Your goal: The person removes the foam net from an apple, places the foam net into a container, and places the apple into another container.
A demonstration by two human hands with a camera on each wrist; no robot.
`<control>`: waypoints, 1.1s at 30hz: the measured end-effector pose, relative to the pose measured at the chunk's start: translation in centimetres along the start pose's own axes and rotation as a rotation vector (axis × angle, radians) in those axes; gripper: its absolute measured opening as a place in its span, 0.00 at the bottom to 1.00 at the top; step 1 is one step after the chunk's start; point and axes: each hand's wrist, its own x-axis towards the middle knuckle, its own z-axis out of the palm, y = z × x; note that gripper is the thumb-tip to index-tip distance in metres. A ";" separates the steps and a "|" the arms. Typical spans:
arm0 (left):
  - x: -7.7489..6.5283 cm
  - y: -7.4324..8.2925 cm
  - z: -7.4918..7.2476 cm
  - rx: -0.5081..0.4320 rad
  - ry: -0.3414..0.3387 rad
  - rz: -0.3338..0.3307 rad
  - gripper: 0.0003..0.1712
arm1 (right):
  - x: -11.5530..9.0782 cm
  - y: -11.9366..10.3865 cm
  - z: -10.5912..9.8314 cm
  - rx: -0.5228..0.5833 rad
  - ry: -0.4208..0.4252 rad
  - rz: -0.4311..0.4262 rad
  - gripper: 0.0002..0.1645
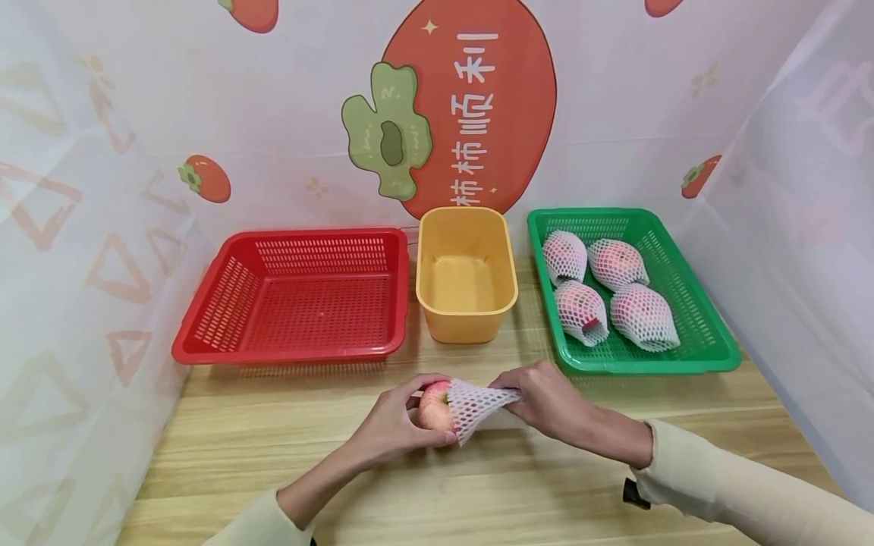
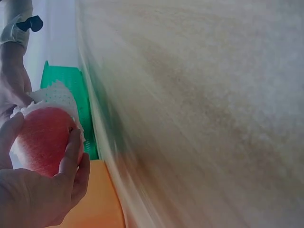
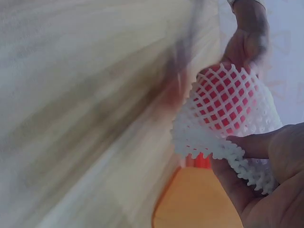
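Note:
A red and pale apple (image 1: 434, 408) is held above the wooden table in my left hand (image 1: 394, 425), fingers and thumb curled round its sides. White foam netting (image 1: 474, 403) covers the apple's right part and stretches off to the right. My right hand (image 1: 550, 402) pinches the netting's free end between thumb and fingers. In the left wrist view, the bare red side of the apple (image 2: 45, 140) shows between thumb and fingers. The right wrist view shows red skin through the mesh of the netting (image 3: 223, 102).
A red basket (image 1: 300, 353) stands at the back left and a yellow bin (image 1: 467, 327) at the back middle. On the right, a green basket (image 1: 710, 341) bears several netted fruits (image 1: 643, 317). A printed cloth (image 1: 287, 136) hangs behind them.

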 end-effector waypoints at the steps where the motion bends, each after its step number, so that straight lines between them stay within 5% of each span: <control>1: -0.1 0.1 -0.2 -0.003 0.001 -0.010 0.43 | 0.1 0.1 -0.3 -0.010 0.004 -0.005 0.13; 17: -2.1 3.2 -4.6 -0.120 0.054 -0.007 0.44 | 3.6 0.2 -6.8 -0.039 0.148 -0.032 0.13; 33: -1.6 6.0 -9.3 0.001 0.105 0.017 0.44 | 9.9 1.4 -10.8 -0.093 0.145 0.031 0.12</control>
